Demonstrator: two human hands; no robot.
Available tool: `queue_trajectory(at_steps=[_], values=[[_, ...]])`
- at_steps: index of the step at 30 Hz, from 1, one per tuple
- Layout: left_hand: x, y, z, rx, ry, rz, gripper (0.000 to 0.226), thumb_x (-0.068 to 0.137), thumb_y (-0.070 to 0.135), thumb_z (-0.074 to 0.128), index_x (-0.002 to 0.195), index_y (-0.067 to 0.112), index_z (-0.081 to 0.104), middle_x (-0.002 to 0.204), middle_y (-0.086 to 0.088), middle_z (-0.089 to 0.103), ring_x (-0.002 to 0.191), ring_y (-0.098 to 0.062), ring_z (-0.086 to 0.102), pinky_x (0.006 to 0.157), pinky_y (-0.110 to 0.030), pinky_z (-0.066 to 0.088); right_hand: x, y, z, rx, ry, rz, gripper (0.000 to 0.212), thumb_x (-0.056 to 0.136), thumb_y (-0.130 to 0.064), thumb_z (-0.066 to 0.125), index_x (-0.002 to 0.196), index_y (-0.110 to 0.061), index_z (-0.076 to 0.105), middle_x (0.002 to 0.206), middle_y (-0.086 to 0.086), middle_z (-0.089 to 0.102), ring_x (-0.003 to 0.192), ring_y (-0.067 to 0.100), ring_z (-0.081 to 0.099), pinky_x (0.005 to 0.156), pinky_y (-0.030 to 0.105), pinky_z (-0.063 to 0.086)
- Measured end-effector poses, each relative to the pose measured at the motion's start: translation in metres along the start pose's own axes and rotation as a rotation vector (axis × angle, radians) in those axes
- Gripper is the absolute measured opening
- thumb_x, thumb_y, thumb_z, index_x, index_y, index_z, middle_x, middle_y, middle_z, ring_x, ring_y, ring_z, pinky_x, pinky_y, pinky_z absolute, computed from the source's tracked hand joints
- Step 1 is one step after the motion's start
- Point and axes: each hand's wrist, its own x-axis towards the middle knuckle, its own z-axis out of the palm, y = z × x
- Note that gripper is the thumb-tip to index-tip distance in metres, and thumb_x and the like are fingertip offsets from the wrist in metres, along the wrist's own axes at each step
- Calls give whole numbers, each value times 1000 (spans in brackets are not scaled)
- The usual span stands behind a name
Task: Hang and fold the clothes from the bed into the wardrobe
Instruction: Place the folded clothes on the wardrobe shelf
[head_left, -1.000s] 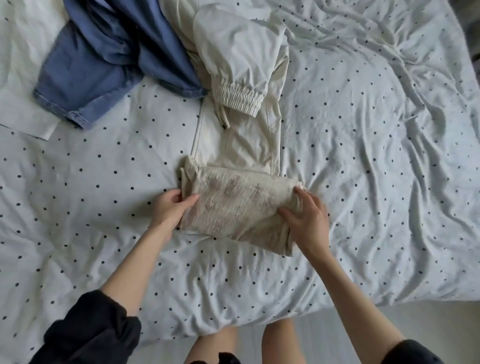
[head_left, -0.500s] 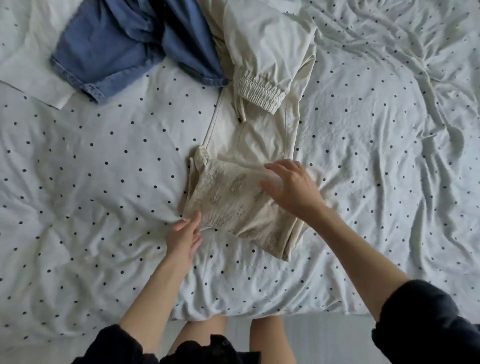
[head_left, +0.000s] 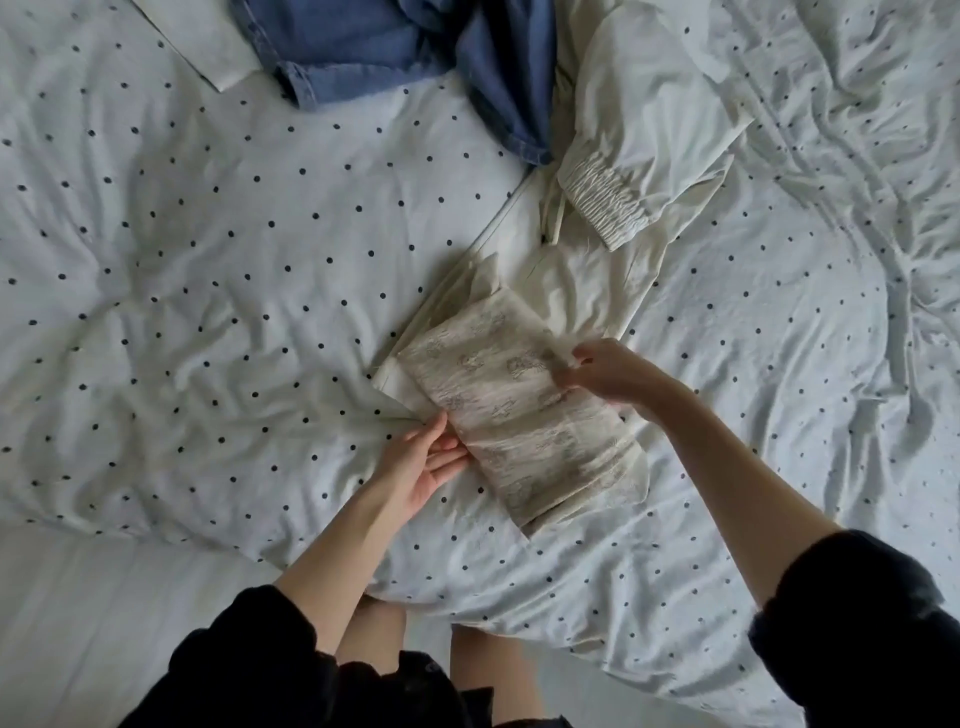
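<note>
A folded beige patterned garment (head_left: 524, 410) lies on the polka-dot bed near its front edge. My left hand (head_left: 423, 462) lies palm up beside the garment's lower left edge, fingers straight and touching or sliding under it. My right hand (head_left: 608, 374) pinches the garment's upper right corner. The folded piece partly rests on cream trousers (head_left: 587, 280) spread behind it.
A cream jacket with an elastic cuff (head_left: 605, 200) lies at the upper middle. Blue denim clothing (head_left: 405, 47) is at the top. A white sheet or pillow corner (head_left: 202, 47) shows at the top left. The bed cover (head_left: 208, 291) is wrinkled; the floor shows below.
The view shifted left and the garment now lies diagonally. My left hand turned palm up at the garment's lower left edge. My right hand moved to the upper right corner and pinches it.
</note>
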Motion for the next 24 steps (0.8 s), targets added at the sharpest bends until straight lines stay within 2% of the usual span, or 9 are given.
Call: queue_trajectory(at_steps=[1,2,4,6,9,13,17,21,24], values=[[-1,-1,4,-1,12,36,30,92,22,58,110,-1,56,103,-18,64,101,-31,64,85,-38,52,-3,4,-3,37,-12,39,37,96,-21,52,111,12,57,90,16,61,74,18,53,58,19,41],[-1,-1,8,20,16,73,30,92,21,59,113,1,56,105,-17,65,101,-29,64,86,-38,52,-5,9,-5,83,-14,78,31,96,-17,52,113,9,56,93,18,61,76,19,53,60,21,41],[-1,-1,18,123,29,154,36,90,19,62,122,5,55,113,-16,65,104,-27,63,91,-38,51,-8,23,-9,180,13,157,26,94,-13,53,116,2,56,116,25,58,104,31,57,82,34,47],[2,0,27,223,69,228,36,87,17,66,121,7,57,114,-12,65,106,-26,63,93,-39,50,-14,37,-11,285,32,211,23,93,-14,54,113,-2,58,121,21,58,116,34,52,88,41,44],[7,0,43,356,109,288,18,85,20,68,101,11,66,106,-11,68,105,-28,62,93,-40,48,-25,64,-11,475,46,284,23,93,-18,56,109,-3,60,111,15,65,103,27,60,80,36,48],[11,9,59,330,-30,181,29,88,22,64,112,6,65,109,-12,68,106,-28,62,94,-40,49,-33,85,-10,660,21,287,22,92,-11,57,113,-5,59,99,8,67,86,17,62,64,28,43],[7,24,70,413,-182,65,26,89,23,61,109,7,64,94,-6,70,81,-17,66,60,-25,51,-29,91,-9,687,40,237,22,91,-12,58,112,-6,59,100,8,68,87,18,62,66,29,44],[4,28,72,444,-228,46,27,87,14,62,113,7,59,108,-10,68,97,-23,65,74,-32,51,-32,91,-6,744,63,211,19,91,-16,60,109,-12,59,104,9,66,92,21,61,69,33,48],[-10,25,77,442,-246,104,25,88,10,60,113,9,60,106,-8,68,93,-22,65,70,-32,53,-47,91,-7,811,97,177,23,91,-19,60,113,-13,57,105,6,65,92,18,62,76,38,52]])
